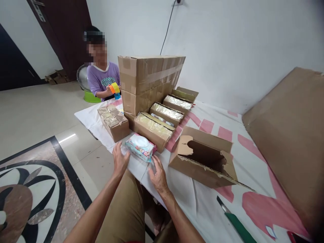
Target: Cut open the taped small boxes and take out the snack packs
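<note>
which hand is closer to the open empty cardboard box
Right. The right hand rests on the cloth just left of the open box; the left hand lies farther off, beyond the wipes pack.

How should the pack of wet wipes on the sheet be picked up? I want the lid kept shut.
Probably by its two short ends. The wipes pack lies flat, lid up, between the left hand and right hand, both open. Come in from both ends at once, clear of the white lid on top.
</note>
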Demonstrator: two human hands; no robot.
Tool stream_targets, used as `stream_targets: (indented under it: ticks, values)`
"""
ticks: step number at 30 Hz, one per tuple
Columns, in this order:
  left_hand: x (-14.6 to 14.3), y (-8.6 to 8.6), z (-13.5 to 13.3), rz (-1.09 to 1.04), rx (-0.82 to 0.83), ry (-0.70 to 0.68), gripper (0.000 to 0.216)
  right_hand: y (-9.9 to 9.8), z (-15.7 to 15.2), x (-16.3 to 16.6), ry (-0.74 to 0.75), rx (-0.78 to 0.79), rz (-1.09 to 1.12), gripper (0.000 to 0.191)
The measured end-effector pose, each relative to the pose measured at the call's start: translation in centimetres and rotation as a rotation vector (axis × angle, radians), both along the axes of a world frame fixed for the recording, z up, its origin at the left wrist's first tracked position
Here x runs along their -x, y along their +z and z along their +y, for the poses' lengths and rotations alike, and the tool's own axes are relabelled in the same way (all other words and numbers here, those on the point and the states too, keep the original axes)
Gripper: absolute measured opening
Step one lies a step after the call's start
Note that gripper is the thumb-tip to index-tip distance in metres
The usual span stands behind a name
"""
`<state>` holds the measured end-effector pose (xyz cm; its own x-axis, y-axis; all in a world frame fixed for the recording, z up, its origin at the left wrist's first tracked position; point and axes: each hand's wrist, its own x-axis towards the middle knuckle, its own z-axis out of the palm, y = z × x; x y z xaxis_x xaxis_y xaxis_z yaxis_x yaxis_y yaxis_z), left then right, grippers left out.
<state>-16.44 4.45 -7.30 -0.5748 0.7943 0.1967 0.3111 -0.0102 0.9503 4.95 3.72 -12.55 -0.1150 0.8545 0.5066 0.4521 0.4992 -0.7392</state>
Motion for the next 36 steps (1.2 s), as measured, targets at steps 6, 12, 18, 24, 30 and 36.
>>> stream_targets:
  ticks: [6,12,18,24,30,36]
  values:
    - [-3.5,-2.7,-1.8,0.339,-0.005,-0.087,0.077,-0.7,-0.5,-0.6,-0.049,-0.020,0.045,0.049]
    - [-3.6,-1.9,0.9,0.333,0.066,-0.173,0.092,-0.6,-0.9,-0.4,-0.114,-0.010,0.130,0.044]
    - [-4.7,-1.4,1.9,0.374,0.088,-0.184,0.092,0.0,-1.2,-0.1,-0.132,0.013,0.208,0.042]
    - [-7.4,-0.7,4.3,0.294,0.025,-0.170,0.088,0.3,-1.5,0.0,-0.141,0.003,0.242,0.043]
    - [-9.9,-0.1,7.8,0.173,-0.035,-0.189,0.085,0.1,-1.6,-0.1,-0.190,-0.015,0.267,0.041]
    - [-12.4,0.9,12.2,0.148,0.021,-0.211,0.089,-0.3,-1.5,-0.7,-0.202,0.004,0.247,0.038]
